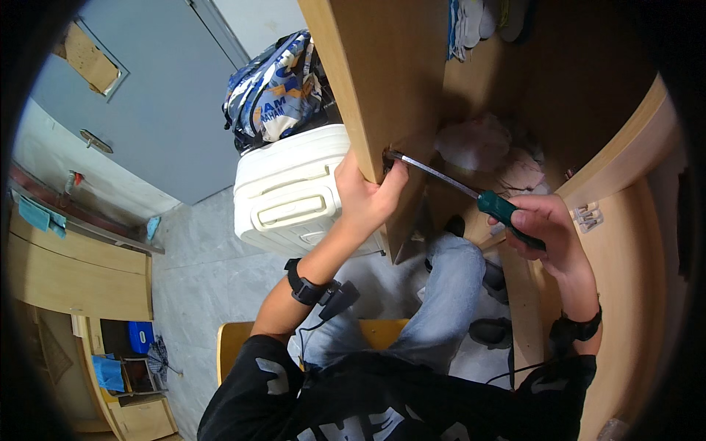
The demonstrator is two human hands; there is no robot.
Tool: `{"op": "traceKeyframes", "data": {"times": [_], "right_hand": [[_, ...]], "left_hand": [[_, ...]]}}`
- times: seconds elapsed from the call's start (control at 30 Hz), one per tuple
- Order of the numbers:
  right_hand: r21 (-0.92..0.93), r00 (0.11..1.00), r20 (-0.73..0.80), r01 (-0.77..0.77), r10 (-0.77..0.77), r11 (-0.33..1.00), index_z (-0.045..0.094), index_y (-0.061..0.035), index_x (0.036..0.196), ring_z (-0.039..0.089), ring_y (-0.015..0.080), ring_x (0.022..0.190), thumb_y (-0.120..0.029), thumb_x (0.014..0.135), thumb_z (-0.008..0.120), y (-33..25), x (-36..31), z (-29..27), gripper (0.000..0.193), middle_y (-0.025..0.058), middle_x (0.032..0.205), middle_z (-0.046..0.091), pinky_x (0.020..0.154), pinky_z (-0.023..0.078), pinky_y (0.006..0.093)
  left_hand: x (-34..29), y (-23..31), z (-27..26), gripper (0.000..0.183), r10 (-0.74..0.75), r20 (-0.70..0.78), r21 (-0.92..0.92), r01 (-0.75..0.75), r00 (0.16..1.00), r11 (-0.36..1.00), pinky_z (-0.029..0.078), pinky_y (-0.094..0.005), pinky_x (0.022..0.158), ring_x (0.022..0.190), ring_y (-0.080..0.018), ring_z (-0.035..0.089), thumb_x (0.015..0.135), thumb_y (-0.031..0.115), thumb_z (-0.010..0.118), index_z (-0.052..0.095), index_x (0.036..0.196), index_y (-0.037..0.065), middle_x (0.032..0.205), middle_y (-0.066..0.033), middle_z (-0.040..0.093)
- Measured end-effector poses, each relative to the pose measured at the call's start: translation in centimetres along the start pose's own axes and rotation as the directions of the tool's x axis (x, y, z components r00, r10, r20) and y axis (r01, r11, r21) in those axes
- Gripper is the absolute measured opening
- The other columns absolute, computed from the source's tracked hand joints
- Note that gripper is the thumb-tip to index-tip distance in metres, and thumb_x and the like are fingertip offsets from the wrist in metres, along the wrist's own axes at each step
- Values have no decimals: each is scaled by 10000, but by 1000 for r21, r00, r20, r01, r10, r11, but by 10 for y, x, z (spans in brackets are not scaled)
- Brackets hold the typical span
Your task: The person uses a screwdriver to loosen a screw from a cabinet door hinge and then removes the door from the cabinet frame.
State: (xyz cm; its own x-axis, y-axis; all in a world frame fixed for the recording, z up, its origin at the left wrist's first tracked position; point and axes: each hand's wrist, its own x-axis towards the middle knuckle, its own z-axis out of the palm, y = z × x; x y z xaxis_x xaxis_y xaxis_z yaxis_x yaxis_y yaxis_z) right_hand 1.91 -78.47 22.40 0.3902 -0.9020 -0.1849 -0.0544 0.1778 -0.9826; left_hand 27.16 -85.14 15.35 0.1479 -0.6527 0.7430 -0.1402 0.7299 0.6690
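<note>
A wooden cabinet door (pixel 390 81) stands swung open before me. My left hand (pixel 370 200) is closed round its edge, fingers behind and thumb on the inner face. Beside that thumb is a small dark fitting (pixel 387 159) on the door, partly hidden. My right hand (pixel 550 231) wraps the dark green handle of a screwdriver (pixel 450 181). Its long metal shaft slants up to the left, with the tip at the fitting; whether it sits in a screw is too small to tell.
Behind the door stands a white suitcase (pixel 294 192) with a patterned blue backpack (pixel 273 92) on it. Inside the cabinet lie a plastic bag (pixel 474 141) and hanging socks (pixel 471 26). A metal hinge (pixel 587 217) shows on the right panel. Dark slippers (pixel 491 333) lie by my legs.
</note>
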Motion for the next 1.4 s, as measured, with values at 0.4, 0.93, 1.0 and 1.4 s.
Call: {"op": "traceKeyframes", "data": {"times": [0.4,0.93,1.0,1.4], "right_hand": [[16,1000,22,-8,8,1000,652,9,912,455,56,476,-341,823,626,0,2,0,362,23,620,551,399,276,175],[-253,977,-160,100,-143,962,666,30,801,424,44,444,-241,782,684,-22,5,-17,272,20,551,526,407,301,187],[-322,960,-193,132,-201,937,670,14,769,477,43,520,-182,762,720,-25,0,-15,203,8,574,545,453,344,208],[-192,805,-369,422,-464,886,620,-15,854,429,72,410,-180,818,646,4,12,1,171,52,635,581,379,314,211]], "left_hand": [[0,-1,-1,290,-9,37,-4,9,999,1000,468,-278,727,788,-177,597,740,-7,611,570,1024,-43,885,-113,636],[-6,14,17,256,26,65,62,-30,998,998,465,-295,715,759,-214,585,743,-2,617,564,991,-26,861,-120,604],[-7,16,20,256,12,78,66,-17,997,998,465,-297,711,752,-217,585,741,2,619,565,990,-23,860,-121,603],[-5,5,7,240,17,19,52,-18,1000,999,469,-283,702,757,-186,594,768,18,619,567,996,-32,858,-119,625]]}}
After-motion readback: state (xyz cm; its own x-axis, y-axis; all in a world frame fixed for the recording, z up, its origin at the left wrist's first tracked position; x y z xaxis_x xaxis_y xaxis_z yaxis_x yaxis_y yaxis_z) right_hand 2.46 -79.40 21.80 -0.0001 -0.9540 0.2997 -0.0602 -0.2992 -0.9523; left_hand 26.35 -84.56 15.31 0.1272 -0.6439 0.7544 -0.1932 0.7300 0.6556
